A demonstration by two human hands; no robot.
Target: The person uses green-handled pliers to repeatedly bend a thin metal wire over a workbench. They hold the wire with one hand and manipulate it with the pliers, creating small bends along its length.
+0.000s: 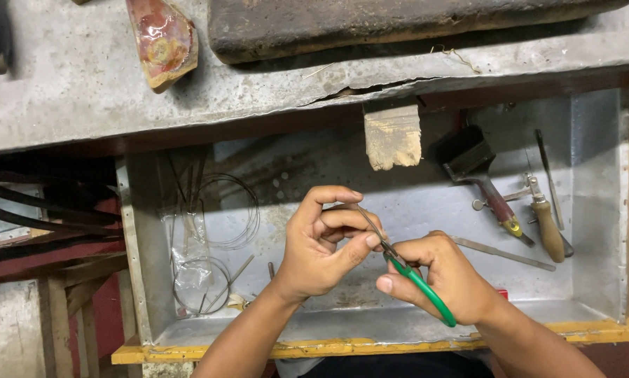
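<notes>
A: Over the metal drawer tray (pixel 595 210) now. The right hand (pixel 447 276) is closed round green-handled pliers (pixel 416 276), nose aimed toward ten o'clock.

B: And the left hand (pixel 321 245)?

A: Thumb and fingertips pinched tight at the plier tips. Whatever sits between them is too small to make out. Possibly a bit of fine wire, but I can't confirm it.

B: So which step is this, by your reading?

A: I'd call it gripping or bending a small piece at the plier nose. The next move seems to need a steady left pinch and a light squeeze from the right, since the piece is tiny.

B: What else is in the tray?

A: Wire coils (pixel 216 231) at nine o'clock from the hands, a wooden bench peg (pixel 393 136) at twelve, a dark brush (pixel 479 175) and a wooden-handled tool (pixel 547 224) near two o'clock, and a flat file (pixel 503 253) at three.

B: Anything cut off?

A: The plier jaws are hidden behind the left fingers. A red item at the right wrist is mostly covered. The slab on the grey bench top (pixel 69 91) runs out of view.
</notes>
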